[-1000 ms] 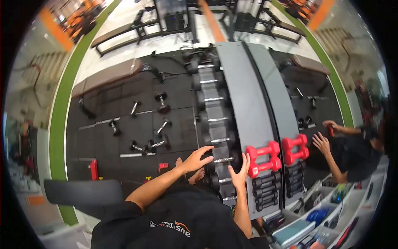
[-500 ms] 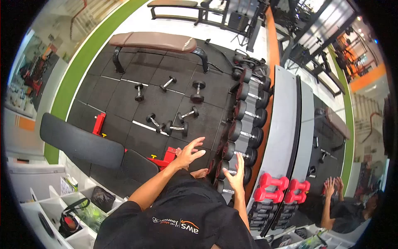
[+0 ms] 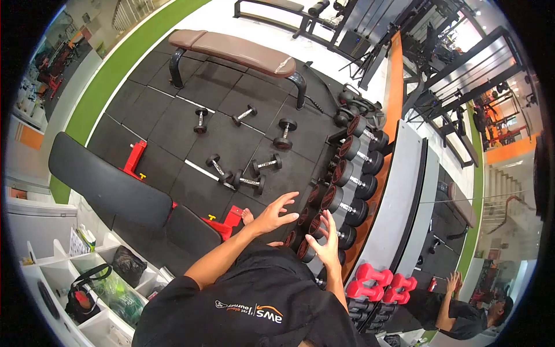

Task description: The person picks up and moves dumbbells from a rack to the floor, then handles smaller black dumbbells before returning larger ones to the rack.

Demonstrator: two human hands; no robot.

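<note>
Both of my hands are raised in front of my body, fingers apart and curved, palms facing each other with a gap between. My left hand holds nothing and appears above the dark floor mat. Empty too, my right hand overlaps the near part of the dumbbell rack, beside a black dumbbell. Several small dumbbells lie on the mat beyond, among them one at the centre and another farther off.
A brown bench stands at the back. At left is a black padded bench with red supports, above white cubbies. Red dumbbells sit near the mirror, which reflects a person.
The view has shifted, so the rack and benches appear displaced. My hands stay raised and apart, in nearly the same pose, slightly farther right for the left one.
</note>
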